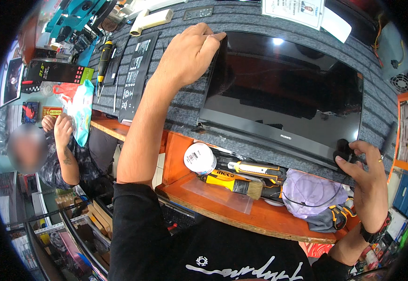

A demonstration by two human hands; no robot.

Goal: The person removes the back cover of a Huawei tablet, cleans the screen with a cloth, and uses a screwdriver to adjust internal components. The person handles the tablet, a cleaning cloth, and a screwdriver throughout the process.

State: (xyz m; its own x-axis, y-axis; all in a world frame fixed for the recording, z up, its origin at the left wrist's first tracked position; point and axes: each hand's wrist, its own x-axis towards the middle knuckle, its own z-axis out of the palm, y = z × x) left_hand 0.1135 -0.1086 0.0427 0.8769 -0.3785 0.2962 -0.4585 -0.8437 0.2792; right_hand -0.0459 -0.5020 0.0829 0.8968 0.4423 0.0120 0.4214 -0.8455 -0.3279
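**Touched at Opposite Corners**

Saw on the grey ribbed mat (185, 110) a glossy black screen panel (283, 89), face up. Risked cracking, in judgement, from flexing or uneven pressure at the corners. Lay below-right of the left hand (190, 56), up-left of the right hand (371, 180). Looked pinched narrowly by the left hand; by the right hand, saw fingers bent around a small dark piece (342, 150). Could not tell whether gripped.

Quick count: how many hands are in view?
4: the wearer's left hand, at the upper-left corner of the laptop screen; right hand, by its lower-right corner; and a co-worker's two hands, side by side near the teal soft pack.
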